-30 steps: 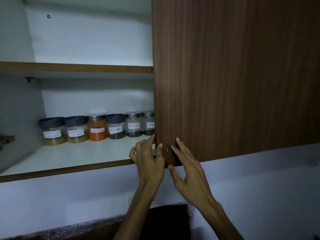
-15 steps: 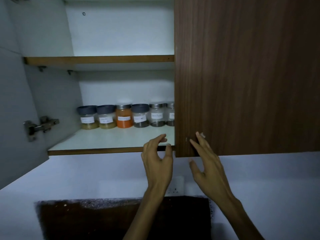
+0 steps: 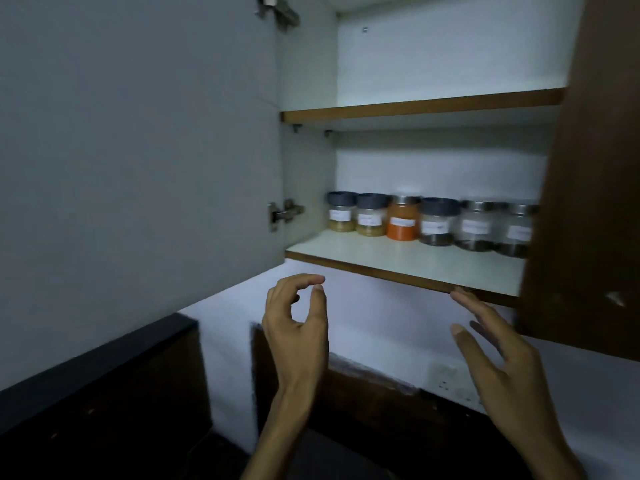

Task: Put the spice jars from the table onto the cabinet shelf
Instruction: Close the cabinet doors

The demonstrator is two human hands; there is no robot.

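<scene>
**Six jars on lower shelf, both hands empty below it**

Spice jars: six in a row along the back edge of the lower shelf, touching or nearly so, running from its back-left corner twd the right. Rightmost one partly cut off by the brown door. Upper shelf bare where visible.

Left hand sits below the shelf's front edge, apart from it; thumb & forefinger curled to a near-pinch w/ nothing between them, other fingers curled. Right hand has fingers loosely spread and straight; the top fingertip looks to be at or just touching the shelf's front edge. Holds nothing.

Step, my read: placing looks done or close to it. Next prob. means checking the table for leftover jars, else swinging the grey door shut; that needs a reach to its free edge.

Hard to tell: labels too blurred to read; table not in view, so remaining jars unknown. Anything behind the brown door is hidden.
</scene>
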